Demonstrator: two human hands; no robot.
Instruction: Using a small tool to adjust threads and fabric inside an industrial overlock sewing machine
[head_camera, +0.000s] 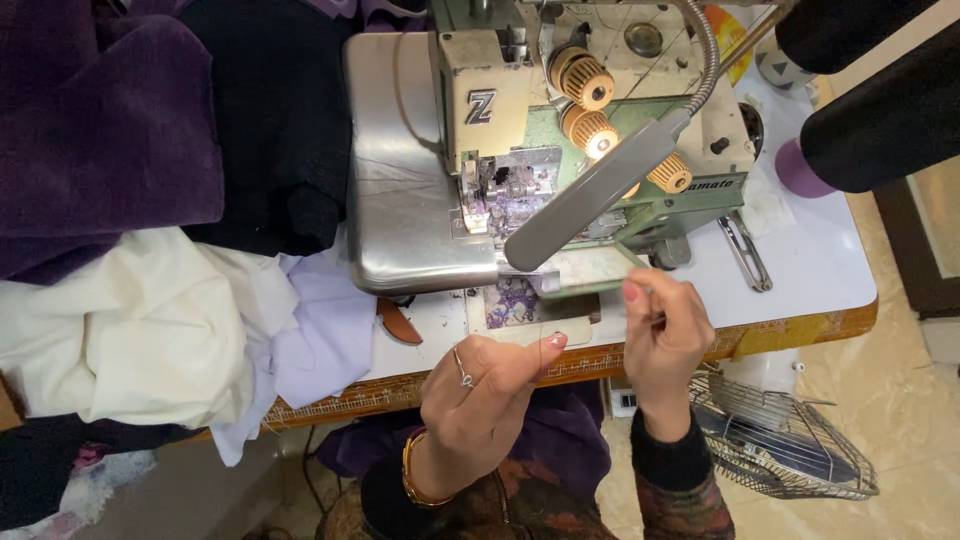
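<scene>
An overlock sewing machine with yellow knobs stands on a white table. Its green front cover hangs open, and purple lint lies below it. My right hand is at the cover's right edge, its fingers pinched on a thin metal tool that looks like tweezers. My left hand, with a ring and a gold bracelet, hovers over the table's front edge with its fingertips pressed together. Whether it holds a thread is too fine to see.
A grey lamp head on a gooseneck hangs over the needle area. Metal snips and a purple thread cone lie at right. White, purple and black fabric is piled at left. A wire fan guard sits on the floor.
</scene>
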